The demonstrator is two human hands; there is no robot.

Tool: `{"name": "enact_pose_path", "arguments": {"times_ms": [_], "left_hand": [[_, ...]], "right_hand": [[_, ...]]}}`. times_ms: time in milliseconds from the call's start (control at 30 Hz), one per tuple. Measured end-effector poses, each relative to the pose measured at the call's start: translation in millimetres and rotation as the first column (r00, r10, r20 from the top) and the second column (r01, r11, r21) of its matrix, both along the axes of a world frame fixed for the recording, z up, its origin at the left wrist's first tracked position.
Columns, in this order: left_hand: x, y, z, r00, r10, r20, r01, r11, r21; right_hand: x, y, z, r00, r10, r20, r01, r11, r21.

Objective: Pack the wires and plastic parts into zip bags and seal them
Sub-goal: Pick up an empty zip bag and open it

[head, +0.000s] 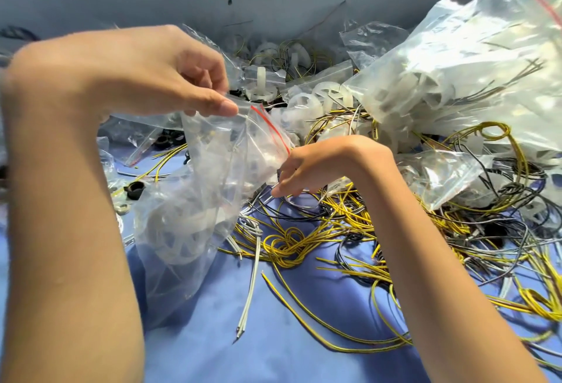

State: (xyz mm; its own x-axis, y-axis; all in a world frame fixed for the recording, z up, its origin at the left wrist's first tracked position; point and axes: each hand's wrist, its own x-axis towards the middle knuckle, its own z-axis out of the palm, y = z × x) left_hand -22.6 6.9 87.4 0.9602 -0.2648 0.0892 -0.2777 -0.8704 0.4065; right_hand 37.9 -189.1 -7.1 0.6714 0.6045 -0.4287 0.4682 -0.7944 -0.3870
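**While Two Hands Held It, a Zip Bag Hung Over the Wires**

As it hung above the blue worktop (pixel 273 337), the clear zip bag (pixel 206 200) looked crumpled and cloudy, with a red strip (pixel 270 127) running along its mouth. White plastic parts (pixel 179 230), ring-shaped with spokes, sat in its lower half.

At the bag's top edge, the left hand (pixel 170 78) kept a tight grip, thumb and fingers pinching the plastic. At the lower end of the red strip, the right hand (pixel 307 169) had its fingers curled, and its grip seemed closed on the bag's mouth corner.

Right of the bag, yellow wires (pixel 289 242) lay tangled with black ones, and a grey wire (pixel 255 264) lay just below it. Far right of the bag, a large bag (pixel 456 63) bulged with white parts and wires. Left of the bag sat a black cap (pixel 135 189).
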Motion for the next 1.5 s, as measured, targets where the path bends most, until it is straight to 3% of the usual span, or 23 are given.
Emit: {"name": "enact_pose_path", "arguments": {"times_ms": [200,367,667,800,1000,1200,1500], "left_hand": [[1.9,-0.3,-2.8,1.0,-0.014,-0.021,0.014,1.0,-0.005],[3.5,1.5,-2.0,1.0,-0.018,-0.02,0.017,1.0,-0.004],[3.1,-3.1,-3.8,0.999,-0.024,-0.035,0.024,1.0,-0.001],[5.1,-5.2,-5.3,0.999,-0.021,-0.036,0.021,1.0,0.021],[6.2,-8.0,-6.2,0.999,-0.021,-0.045,0.021,1.0,0.006],[6.5,-10.6,-7.4,0.999,-0.021,-0.029,0.021,1.0,0.016],[5.2,-13.3,-6.1,0.998,-0.033,-0.051,0.034,0.999,0.008]], "right_hand": [[0.0,-2.7,-0.1,0.999,0.005,-0.038,-0.003,0.999,0.051],[2.6,-1.0,-3.7,0.999,-0.035,0.037,0.031,0.995,0.094],[6.5,10.5,-18.2,0.996,-0.045,0.073,0.044,0.999,0.015],[8.7,11.3,-23.0,0.996,-0.088,-0.012,0.089,0.986,0.141],[10.3,9.9,-21.3,0.996,-0.089,-0.004,0.088,0.976,0.201],[11.0,0.7,-7.0,0.981,-0.151,0.124,0.118,0.963,0.241],[9.2,-21.4,17.1,0.923,-0.235,0.306,0.063,0.874,0.482]]}}
